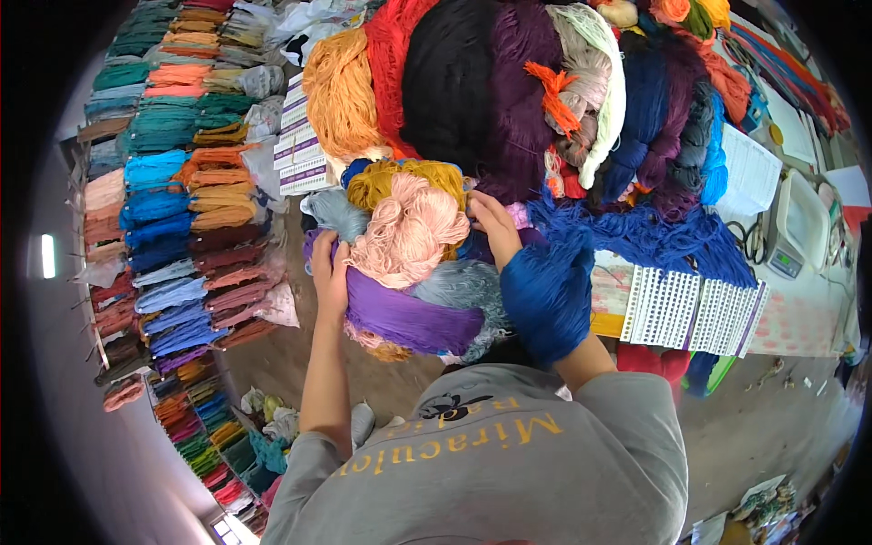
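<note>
Closest to us we saw the grey T-shirt (pixel 509 454) of the person at work, whose bare forearms reached forward from its sleeves. Around the right forearm we saw a deep blue skein (pixel 549 295), hanging loosely over the wrist. Just ahead, between the two hands, we found a rounded heap of yarn: a purple skein (pixel 409 320) along its near side, a grey-blue skein (pixel 461 289) beside that, a pale pink skein (pixel 409 227) on top and a mustard skein (pixel 374 186) behind it. We saw the left hand (pixel 329 268) on the heap's left side, fingers bent against the purple skein; its tips were partly hidden, so we could not tell how far its grip was closed. The right hand (pixel 495 227) lay at the right side, fingers loosely curved beside the pale pink skein, and we could not tell whether its grip had hold of a strand. To the right, on the table (pixel 790 336), we noticed grid-marked cards (pixel 663 309) and, beyond them, loose blue yarn (pixel 654 243) and a scale (pixel 799 218). Farther off, we saw large orange-yellow (pixel 341 95), black (pixel 450 86) and dark purple hanks (pixel 520 100) massed side by side.
</note>
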### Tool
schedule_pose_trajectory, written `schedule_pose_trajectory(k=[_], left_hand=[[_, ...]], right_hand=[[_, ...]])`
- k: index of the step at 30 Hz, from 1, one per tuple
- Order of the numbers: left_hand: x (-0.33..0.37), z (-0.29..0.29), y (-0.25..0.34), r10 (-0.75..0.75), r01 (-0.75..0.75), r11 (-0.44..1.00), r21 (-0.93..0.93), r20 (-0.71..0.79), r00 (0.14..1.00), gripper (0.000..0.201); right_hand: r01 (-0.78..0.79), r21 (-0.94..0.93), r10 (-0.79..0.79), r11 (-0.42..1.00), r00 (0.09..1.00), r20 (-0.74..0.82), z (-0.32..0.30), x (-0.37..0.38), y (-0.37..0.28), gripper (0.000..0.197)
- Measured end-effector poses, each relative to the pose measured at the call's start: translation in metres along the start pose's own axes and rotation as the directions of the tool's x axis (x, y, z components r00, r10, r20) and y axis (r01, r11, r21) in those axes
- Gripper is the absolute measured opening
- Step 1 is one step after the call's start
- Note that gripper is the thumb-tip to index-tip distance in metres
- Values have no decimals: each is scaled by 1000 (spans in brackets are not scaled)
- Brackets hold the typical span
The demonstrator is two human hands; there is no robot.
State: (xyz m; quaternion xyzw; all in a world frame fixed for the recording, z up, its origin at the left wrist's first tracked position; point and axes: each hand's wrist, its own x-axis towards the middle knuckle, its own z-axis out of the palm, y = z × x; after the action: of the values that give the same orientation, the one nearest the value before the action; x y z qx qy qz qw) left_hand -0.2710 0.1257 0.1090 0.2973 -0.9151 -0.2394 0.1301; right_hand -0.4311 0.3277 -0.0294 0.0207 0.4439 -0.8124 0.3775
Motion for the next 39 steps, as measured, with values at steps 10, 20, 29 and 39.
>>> schedule_pose_trajectory(k=[10, 20, 29, 39], left_hand=[[70, 7, 69, 435, -435, 900, -22, 32, 900, 35], [145, 68, 95, 503, -432, 844, -317, 748, 433, 33], [140, 37, 77, 607, -104, 780, -618, 703, 371, 25], [141, 37, 75, 516, -17, 836, -549, 774, 368, 29]], right_hand=[[255, -231, -223, 939, 962, 157, 21, 8, 4, 45], [509, -426, -283, 748, 825, 490, 45, -21, -31, 41], [229, -77, -208, 970, 954, 217, 3, -9, -42, 22], [325, -670, -367, 667, 926, 84, -7, 86, 23, 32]])
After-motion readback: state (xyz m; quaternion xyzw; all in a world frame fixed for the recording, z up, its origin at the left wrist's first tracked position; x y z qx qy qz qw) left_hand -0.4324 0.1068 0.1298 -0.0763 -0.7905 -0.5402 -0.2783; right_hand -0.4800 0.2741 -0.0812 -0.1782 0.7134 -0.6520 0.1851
